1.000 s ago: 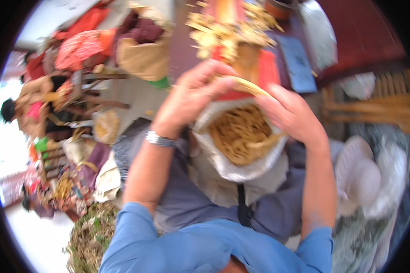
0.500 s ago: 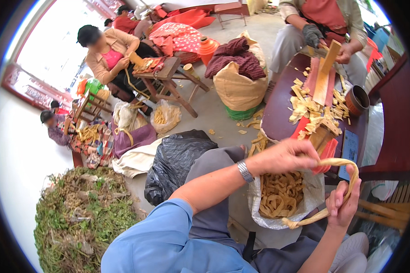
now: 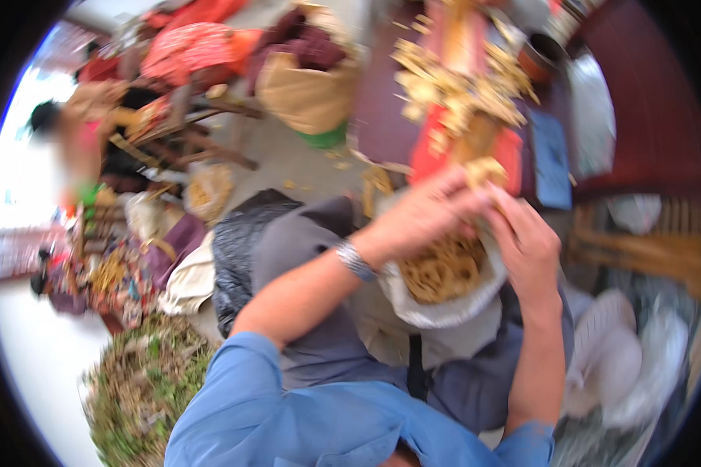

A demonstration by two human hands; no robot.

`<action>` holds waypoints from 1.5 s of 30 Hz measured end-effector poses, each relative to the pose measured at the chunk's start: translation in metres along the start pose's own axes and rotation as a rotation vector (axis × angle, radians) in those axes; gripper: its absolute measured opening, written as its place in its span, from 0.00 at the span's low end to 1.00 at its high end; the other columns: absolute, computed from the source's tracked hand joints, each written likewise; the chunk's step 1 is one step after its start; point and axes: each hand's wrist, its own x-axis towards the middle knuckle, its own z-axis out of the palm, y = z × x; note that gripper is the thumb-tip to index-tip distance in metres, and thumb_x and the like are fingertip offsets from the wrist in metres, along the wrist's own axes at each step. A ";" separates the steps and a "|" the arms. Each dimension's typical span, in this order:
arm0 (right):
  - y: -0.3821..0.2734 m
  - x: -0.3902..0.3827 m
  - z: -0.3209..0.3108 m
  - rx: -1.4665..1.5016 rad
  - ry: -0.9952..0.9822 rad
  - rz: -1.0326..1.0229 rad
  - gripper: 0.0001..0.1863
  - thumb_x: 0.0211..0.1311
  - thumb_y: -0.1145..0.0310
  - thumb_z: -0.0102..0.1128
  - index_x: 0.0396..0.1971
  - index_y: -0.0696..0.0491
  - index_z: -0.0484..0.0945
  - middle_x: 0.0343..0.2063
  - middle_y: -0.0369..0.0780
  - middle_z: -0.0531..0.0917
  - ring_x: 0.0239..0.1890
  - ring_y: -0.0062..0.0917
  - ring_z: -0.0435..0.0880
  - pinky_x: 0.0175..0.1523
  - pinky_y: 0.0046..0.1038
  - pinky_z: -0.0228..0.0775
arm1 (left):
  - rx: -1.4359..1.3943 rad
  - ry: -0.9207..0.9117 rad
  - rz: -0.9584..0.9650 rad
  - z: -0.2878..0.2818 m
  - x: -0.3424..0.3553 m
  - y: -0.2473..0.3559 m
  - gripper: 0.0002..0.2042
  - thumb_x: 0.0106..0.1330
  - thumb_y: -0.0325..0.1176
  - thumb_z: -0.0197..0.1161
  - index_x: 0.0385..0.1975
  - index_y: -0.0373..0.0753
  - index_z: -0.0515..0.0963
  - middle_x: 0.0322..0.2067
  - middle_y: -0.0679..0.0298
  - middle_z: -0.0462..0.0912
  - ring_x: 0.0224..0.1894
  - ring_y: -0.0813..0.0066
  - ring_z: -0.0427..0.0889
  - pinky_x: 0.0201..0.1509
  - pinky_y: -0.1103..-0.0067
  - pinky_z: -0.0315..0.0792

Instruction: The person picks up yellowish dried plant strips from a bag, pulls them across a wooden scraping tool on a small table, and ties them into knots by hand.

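Note:
My left hand (image 3: 436, 210) and my right hand (image 3: 522, 237) meet above a white woven sack (image 3: 452, 313), both closed on a pale yellow strip (image 3: 483, 171) that looks bunched or looped between my fingertips; motion blur hides its exact shape. The sack holds curled tan strips (image 3: 436, 280). Just beyond my hands a red plastic piece (image 3: 426, 156) and a wooden board (image 3: 479, 140) lie on a maroon table (image 3: 378, 124), with pale yellow scraps (image 3: 420, 74) heaped over them.
A blue flat card (image 3: 551, 159) and dark cup (image 3: 537, 58) sit at the table's right. Co-workers (image 3: 70, 144) sit by low wooden stools at left. A tan bag (image 3: 296, 89), black plastic bag (image 3: 237, 241), green plant heap (image 3: 132, 389) and wooden chair (image 3: 639, 249) surround me.
My hands have drawn closer together from the spread, curved strip, now bunched between my fingers. My right hand has risen. The view has swung round toward the table and sack.

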 end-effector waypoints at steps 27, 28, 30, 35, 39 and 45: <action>0.006 -0.010 -0.018 1.091 -0.267 0.756 0.14 0.69 0.68 0.60 0.49 0.59 0.73 0.20 0.32 0.79 0.19 0.09 0.73 0.25 0.14 0.63 | 0.331 -0.095 -0.203 0.011 -0.008 0.011 0.22 0.77 0.49 0.44 0.41 0.37 0.79 0.28 0.67 0.81 0.22 0.85 0.67 0.30 0.86 0.61; 0.000 -0.008 -0.017 1.005 -0.255 0.771 0.13 0.68 0.68 0.61 0.47 0.58 0.74 0.20 0.32 0.79 0.20 0.09 0.74 0.26 0.15 0.64 | 0.337 -0.042 -0.191 0.014 -0.009 0.013 0.20 0.78 0.47 0.45 0.42 0.37 0.79 0.28 0.68 0.81 0.22 0.86 0.68 0.30 0.86 0.61; -0.004 -0.010 -0.011 0.768 -0.251 0.746 0.11 0.66 0.69 0.62 0.43 0.58 0.74 0.23 0.33 0.81 0.24 0.10 0.77 0.30 0.18 0.69 | 0.223 -0.025 -0.131 0.011 -0.008 0.002 0.17 0.78 0.43 0.48 0.47 0.37 0.77 0.28 0.67 0.81 0.22 0.86 0.71 0.29 0.87 0.65; 0.007 -0.019 -0.001 0.507 -0.240 0.567 0.14 0.63 0.63 0.64 0.38 0.57 0.72 0.26 0.40 0.82 0.27 0.24 0.81 0.35 0.30 0.73 | 0.315 -0.095 -0.164 0.007 -0.012 0.010 0.12 0.78 0.33 0.46 0.53 0.35 0.72 0.31 0.65 0.80 0.25 0.83 0.79 0.24 0.86 0.74; 0.005 -0.016 -0.003 0.360 -0.266 0.538 0.14 0.63 0.63 0.64 0.38 0.56 0.73 0.27 0.41 0.80 0.29 0.27 0.79 0.37 0.30 0.72 | 0.167 -0.207 -0.192 -0.005 -0.012 0.014 0.14 0.78 0.33 0.47 0.56 0.36 0.71 0.31 0.62 0.82 0.25 0.82 0.80 0.21 0.85 0.73; -0.001 -0.017 -0.004 0.561 -0.198 0.603 0.11 0.65 0.67 0.64 0.38 0.56 0.73 0.28 0.34 0.78 0.30 0.15 0.75 0.36 0.22 0.70 | 0.050 -0.164 -0.207 0.006 -0.017 0.022 0.18 0.74 0.38 0.51 0.57 0.34 0.70 0.24 0.55 0.82 0.14 0.75 0.77 0.15 0.85 0.69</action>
